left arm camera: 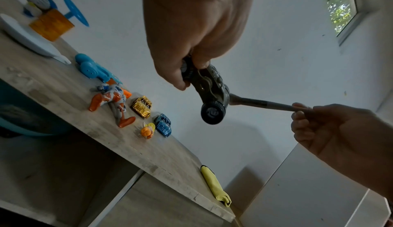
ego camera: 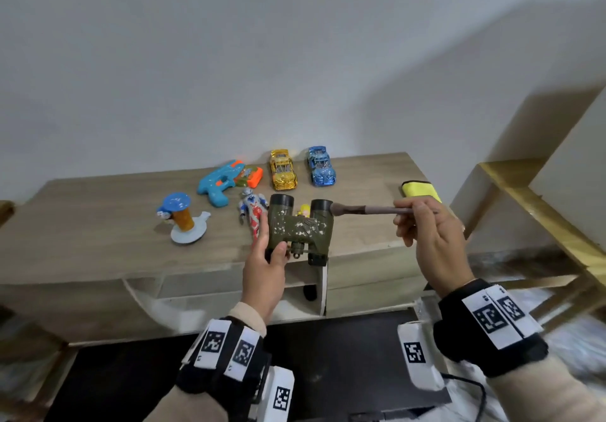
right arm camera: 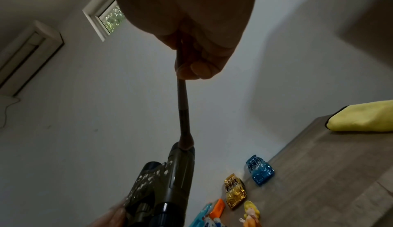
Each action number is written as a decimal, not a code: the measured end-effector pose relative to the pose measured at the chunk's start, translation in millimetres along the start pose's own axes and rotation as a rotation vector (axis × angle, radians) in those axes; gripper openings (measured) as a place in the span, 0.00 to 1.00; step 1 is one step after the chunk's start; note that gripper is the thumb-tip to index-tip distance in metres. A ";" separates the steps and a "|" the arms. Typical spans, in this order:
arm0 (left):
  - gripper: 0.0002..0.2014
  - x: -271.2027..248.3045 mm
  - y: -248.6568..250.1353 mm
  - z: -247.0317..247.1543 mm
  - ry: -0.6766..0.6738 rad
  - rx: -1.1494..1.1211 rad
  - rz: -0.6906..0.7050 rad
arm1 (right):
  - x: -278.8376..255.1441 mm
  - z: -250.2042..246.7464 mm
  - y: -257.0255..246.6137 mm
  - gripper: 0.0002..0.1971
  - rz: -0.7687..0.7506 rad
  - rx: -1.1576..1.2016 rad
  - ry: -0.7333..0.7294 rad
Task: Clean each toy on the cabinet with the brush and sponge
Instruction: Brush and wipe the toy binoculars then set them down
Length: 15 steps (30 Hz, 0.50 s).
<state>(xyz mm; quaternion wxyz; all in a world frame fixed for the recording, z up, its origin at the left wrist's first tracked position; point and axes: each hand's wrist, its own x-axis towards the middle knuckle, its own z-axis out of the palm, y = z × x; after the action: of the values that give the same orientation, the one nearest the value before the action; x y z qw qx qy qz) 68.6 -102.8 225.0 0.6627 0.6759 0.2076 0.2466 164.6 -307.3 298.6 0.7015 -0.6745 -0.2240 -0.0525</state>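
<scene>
Left hand (ego camera: 264, 257) grips the speckled binoculars (ego camera: 300, 228) by one barrel — right hand (ego camera: 433, 234) pinches the brush (ego camera: 364, 209), bristles on the far-right barrel, handle lying sideways.

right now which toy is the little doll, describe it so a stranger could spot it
On the wooden cabinet, look near the front edge, just beside the blue car. The little doll is the smallest toy there, orange-bodied with yellow hair.
</scene>
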 end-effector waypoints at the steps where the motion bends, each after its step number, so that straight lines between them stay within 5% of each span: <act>1: 0.35 -3.9 0.8 -3.2 0.011 -0.001 0.002 | -4.8 2.1 -1.8 0.15 -0.007 -0.009 -0.010; 8: 0.32 -16.8 16.2 -10.0 0.055 0.011 0.026 | -18.1 0.8 -2.3 0.15 -0.058 -0.207 -0.257; 15: 0.30 -19.1 29.5 -6.5 0.117 0.097 0.055 | 3.4 2.7 -26.8 0.16 -0.233 -0.096 -0.088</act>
<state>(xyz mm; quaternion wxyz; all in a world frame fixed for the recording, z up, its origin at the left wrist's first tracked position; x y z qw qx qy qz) 48.1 -110.4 253.4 0.6089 0.6971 0.2391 0.2934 156.9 -306.2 324.6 0.6469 -0.6784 -0.3288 -0.1145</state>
